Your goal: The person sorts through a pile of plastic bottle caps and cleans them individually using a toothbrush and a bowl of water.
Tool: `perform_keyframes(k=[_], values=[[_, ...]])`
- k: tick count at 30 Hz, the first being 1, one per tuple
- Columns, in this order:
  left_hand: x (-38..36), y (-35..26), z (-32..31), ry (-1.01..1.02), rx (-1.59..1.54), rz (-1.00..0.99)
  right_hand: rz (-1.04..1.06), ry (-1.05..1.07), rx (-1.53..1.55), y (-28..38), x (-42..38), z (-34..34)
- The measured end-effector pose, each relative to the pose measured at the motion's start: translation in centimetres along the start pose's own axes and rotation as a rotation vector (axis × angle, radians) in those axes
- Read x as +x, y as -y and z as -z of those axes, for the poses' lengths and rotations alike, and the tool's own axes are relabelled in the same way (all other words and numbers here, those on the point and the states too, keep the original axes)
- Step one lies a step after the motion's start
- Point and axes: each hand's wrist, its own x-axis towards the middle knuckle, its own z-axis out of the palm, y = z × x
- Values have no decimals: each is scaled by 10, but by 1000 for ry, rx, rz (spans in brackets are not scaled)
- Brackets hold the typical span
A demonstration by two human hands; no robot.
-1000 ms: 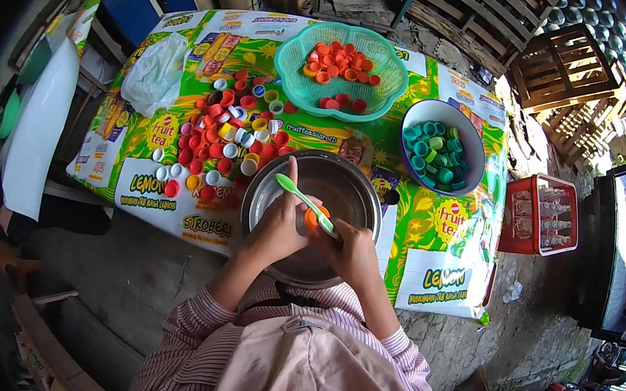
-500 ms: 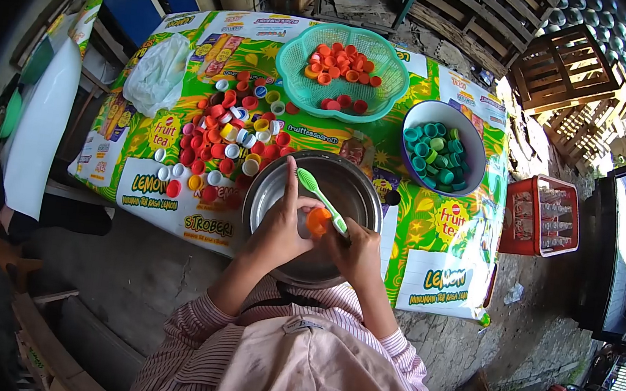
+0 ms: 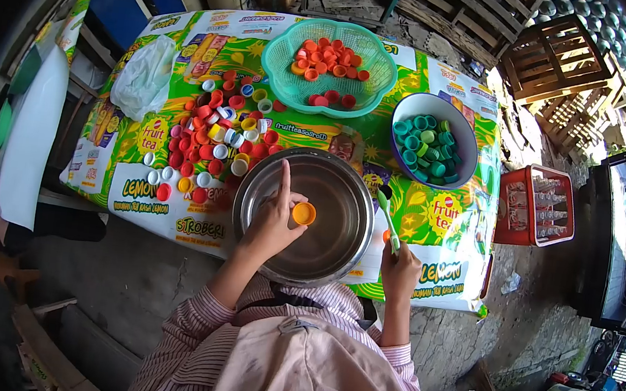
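My left hand [image 3: 274, 220] is over the metal basin [image 3: 366, 235], its index finger stretched out. Between its thumb and other fingers it pinches an orange-yellow bottle cap [image 3: 303, 214], the round face turned up. My right hand [image 3: 400, 271] is beside the basin's right rim, closed around a green and white toothbrush [image 3: 389, 223] whose head points away from me. A small orange piece [image 3: 386, 235] shows by the right fingertips; its shape is mostly hidden. Beyond the basin, to the left, lies a loose heap of red, white and yellow bottle caps [image 3: 201, 136].
A turquoise plastic basket [image 3: 272, 77] with orange and red caps stands at the back. The bowl [image 3: 470, 170] at right holds green caps. A crumpled plastic bag [image 3: 144, 78] lies on the printed table cover [image 3: 443, 232]. Beyond the table's right side is a red crate [image 3: 523, 233].
My right hand has moved right with the toothbrush, from over the basin to beside its rim. The orange-yellow cap now shows in my left hand, which stays over the basin.
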Motion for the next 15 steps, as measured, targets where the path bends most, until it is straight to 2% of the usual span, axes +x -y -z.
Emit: perform_keyframes(k=[3, 8, 12, 15], values=[[1, 1, -2, 11, 15, -5, -40, 97, -61, -6, -4, -5], [4, 4, -4, 58, 34, 21, -154, 66, 242, 27, 7, 23], [7, 10, -10, 97, 87, 17, -49, 41, 291, 45, 7, 33], [8, 10, -10, 103, 131, 7, -67, 47, 353, 53, 3, 30]])
